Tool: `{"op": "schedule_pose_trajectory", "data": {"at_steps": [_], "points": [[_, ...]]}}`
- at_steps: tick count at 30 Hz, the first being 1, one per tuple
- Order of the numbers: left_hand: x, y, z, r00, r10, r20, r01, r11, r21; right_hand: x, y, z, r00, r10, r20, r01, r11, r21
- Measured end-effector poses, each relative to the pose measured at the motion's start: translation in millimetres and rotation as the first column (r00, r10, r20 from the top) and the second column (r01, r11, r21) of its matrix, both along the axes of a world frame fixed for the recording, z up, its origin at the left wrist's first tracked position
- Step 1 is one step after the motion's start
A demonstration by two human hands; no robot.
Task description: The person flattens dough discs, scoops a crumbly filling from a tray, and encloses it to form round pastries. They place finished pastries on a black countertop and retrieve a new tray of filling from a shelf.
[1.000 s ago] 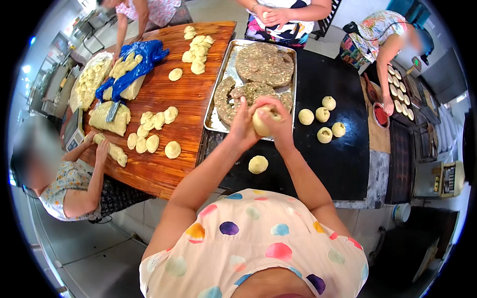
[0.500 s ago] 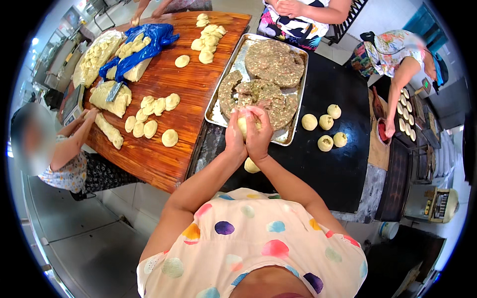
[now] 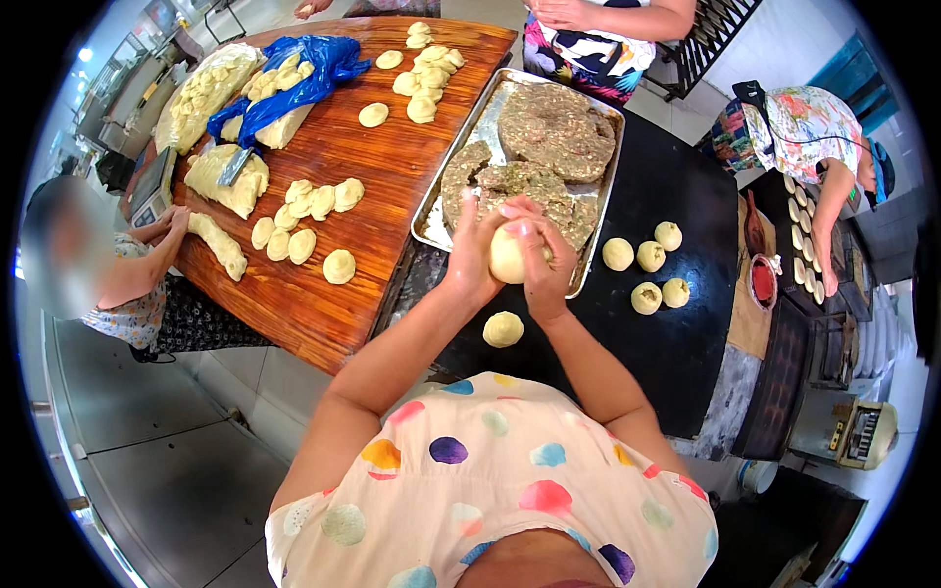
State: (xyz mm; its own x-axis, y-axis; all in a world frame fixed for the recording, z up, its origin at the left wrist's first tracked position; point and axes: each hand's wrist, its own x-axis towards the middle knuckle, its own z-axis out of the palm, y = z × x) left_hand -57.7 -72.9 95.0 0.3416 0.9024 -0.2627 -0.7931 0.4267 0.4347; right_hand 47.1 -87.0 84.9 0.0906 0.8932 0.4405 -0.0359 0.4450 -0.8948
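Observation:
A pale, round dough ball [image 3: 507,258] sits between my two hands, above the near edge of the metal tray [image 3: 431,227]. My left hand [image 3: 472,259] cups its left side, thumb pointing up. My right hand [image 3: 550,267] wraps its right side, with fingers over the top. Under them the tray holds large mounds of brownish, speckled filling [image 3: 559,132]. Another dough piece [image 3: 503,329] lies on the black tabletop [image 3: 676,363] between my forearms. To the right of the tray rest several round dough balls [image 3: 650,257], some with an opening or dark patch on top.
On the wooden table [image 3: 333,304] at left are flattened dough rounds [image 3: 339,266], bigger dough masses and a blue plastic bag [image 3: 319,83]. A co-worker at left handles a dough strip [image 3: 218,245]. Far right, another person reaches over a tray of pale pieces [image 3: 806,235], near a red-filled bowl [image 3: 763,281].
My hands have parted somewhat and shifted right, showing more of the dough ball. The co-worker at far right has moved a hand from the red bowl to the tray of pale pieces.

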Motion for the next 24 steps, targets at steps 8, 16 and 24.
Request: {"op": "schedule_pose_trajectory", "data": {"at_steps": [8, 16, 24], "points": [[0.5, -13.9, -26.7, 0.982, 0.075, -0.174, -0.105, 0.980, -0.172, -5.8, -7.0, -25.3, 0.980, -0.006, 0.197, -0.002, 0.999, 0.039], [1.4, -3.9, -9.2, 0.907, -0.208, -0.366, 0.164, 0.975, -0.149, 21.9, -0.1, -6.2, 0.883, 0.117, 0.455, -0.155, 0.987, 0.048], [10.0, 7.5, -9.7, 0.979, -0.190, 0.078, 0.202, 0.956, -0.211, 17.7, -8.2, -15.4, 0.987, -0.118, 0.112, 0.124, 0.991, -0.045]]}}
